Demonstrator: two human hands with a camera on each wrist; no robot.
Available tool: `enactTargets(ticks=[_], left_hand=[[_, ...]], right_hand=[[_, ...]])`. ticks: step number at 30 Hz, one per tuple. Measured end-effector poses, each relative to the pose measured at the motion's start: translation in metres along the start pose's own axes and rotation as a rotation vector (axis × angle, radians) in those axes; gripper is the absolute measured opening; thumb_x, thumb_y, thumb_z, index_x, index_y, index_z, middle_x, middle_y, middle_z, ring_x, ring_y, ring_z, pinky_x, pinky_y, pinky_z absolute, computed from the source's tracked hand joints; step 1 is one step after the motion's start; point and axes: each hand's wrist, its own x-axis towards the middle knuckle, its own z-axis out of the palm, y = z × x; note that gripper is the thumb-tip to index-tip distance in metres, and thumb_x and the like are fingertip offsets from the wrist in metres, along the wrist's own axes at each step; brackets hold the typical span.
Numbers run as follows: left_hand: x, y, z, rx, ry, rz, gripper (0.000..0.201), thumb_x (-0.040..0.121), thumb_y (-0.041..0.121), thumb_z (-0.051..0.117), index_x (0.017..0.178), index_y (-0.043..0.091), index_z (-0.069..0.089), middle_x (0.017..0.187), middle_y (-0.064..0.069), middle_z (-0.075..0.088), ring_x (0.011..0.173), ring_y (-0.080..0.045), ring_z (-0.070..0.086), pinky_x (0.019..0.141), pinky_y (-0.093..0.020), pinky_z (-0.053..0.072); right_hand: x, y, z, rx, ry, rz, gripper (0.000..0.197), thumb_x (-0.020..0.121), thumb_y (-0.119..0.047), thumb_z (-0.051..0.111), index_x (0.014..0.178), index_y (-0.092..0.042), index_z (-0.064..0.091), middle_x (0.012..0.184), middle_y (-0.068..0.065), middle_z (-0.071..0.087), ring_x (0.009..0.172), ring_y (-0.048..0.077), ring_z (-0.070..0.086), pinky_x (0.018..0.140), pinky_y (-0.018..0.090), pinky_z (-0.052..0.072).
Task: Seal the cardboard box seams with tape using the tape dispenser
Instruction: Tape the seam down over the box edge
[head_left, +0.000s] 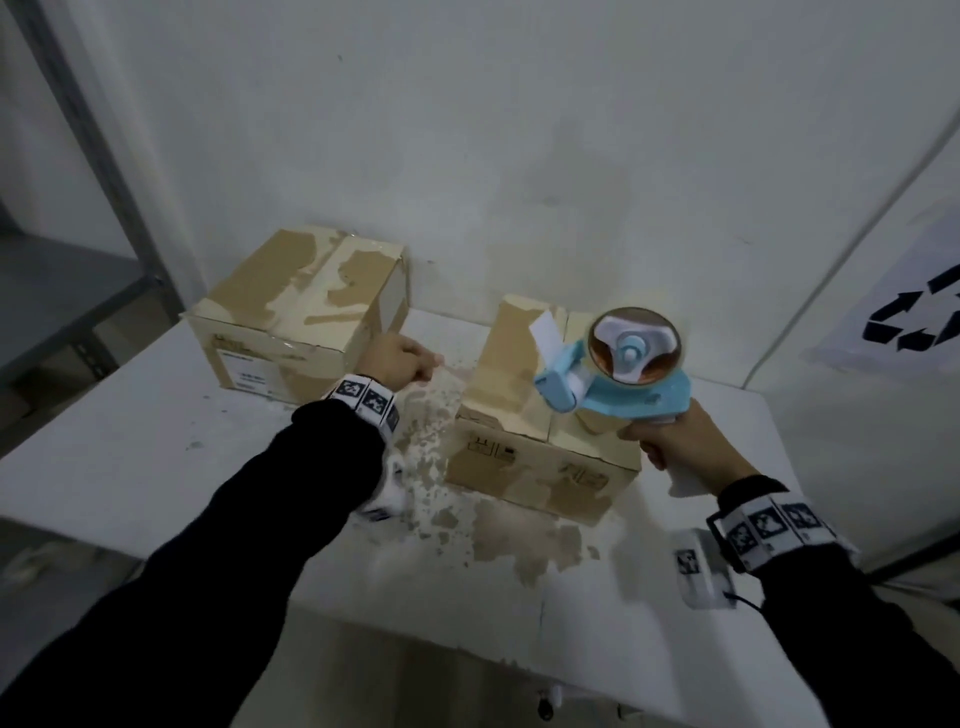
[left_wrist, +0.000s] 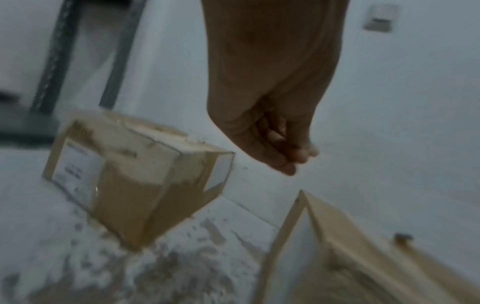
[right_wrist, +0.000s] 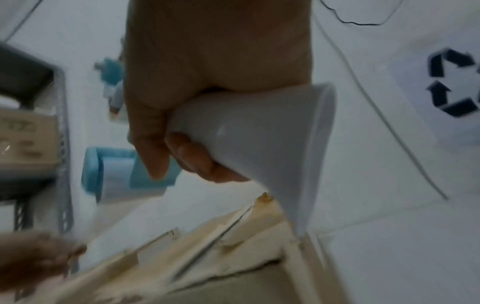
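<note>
Two worn cardboard boxes stand on a white table. The right box is closer to me, and the left box stands against the wall. My right hand grips the white handle of a blue tape dispenser, held just above the right box's top, its roller end pointing left. A short white tape end sticks up at its front. My left hand hovers between the boxes with its fingers curled and holding nothing. It touches neither box.
The tabletop has peeled brown patches in front of the right box. A grey metal shelf stands at the left. A recycling sign hangs on the right wall. The white wall is close behind both boxes.
</note>
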Motion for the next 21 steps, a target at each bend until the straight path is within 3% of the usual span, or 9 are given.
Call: enactTargets(ticks=[3,10,14,21], left_hand=[[0.003,-0.01,0.014,-0.022,0.021,-0.063,0.028,0.074,0.023,0.078,0.051,0.009,0.07,0.057,-0.007,0.068,0.063,-0.023,0.064,0.082,-0.04,0.057],[-0.011,-0.03,0.04,-0.091,0.046,-0.099,0.025,0.075,0.018,0.077,0.058,0.003,0.068,0.066,-0.016,0.068,0.072,-0.029,0.068,0.084,-0.043,0.057],[-0.013,-0.039,0.049,-0.107,0.068,-0.113,0.025,0.073,0.021,0.079,0.059,0.002,0.07,0.068,-0.019,0.07,0.069,-0.03,0.068,0.081,-0.042,0.058],[-0.013,-0.048,0.053,-0.167,0.07,-0.115,0.022,0.072,0.019,0.079,0.068,-0.002,0.071,0.076,-0.024,0.07,0.078,-0.035,0.068,0.085,-0.048,0.055]], right_hand=[[0.013,0.006,-0.002,0.043,0.001,0.007,0.019,0.073,0.01,0.066,0.071,-0.003,0.053,0.05,0.011,0.041,0.041,0.02,0.035,0.042,0.026,0.029],[0.02,0.031,-0.014,0.075,-0.03,0.025,0.02,0.073,0.015,0.063,0.073,-0.002,0.052,0.055,0.013,0.04,0.044,0.02,0.033,0.04,0.025,0.026],[0.024,0.039,-0.022,0.058,-0.047,0.029,0.017,0.073,0.014,0.064,0.074,0.001,0.053,0.058,0.018,0.042,0.044,0.021,0.033,0.04,0.027,0.027],[0.027,0.042,-0.028,-0.119,-0.101,-0.028,0.025,0.072,0.005,0.069,0.056,-0.002,0.052,0.045,0.015,0.046,0.039,0.02,0.039,0.045,0.027,0.033]])
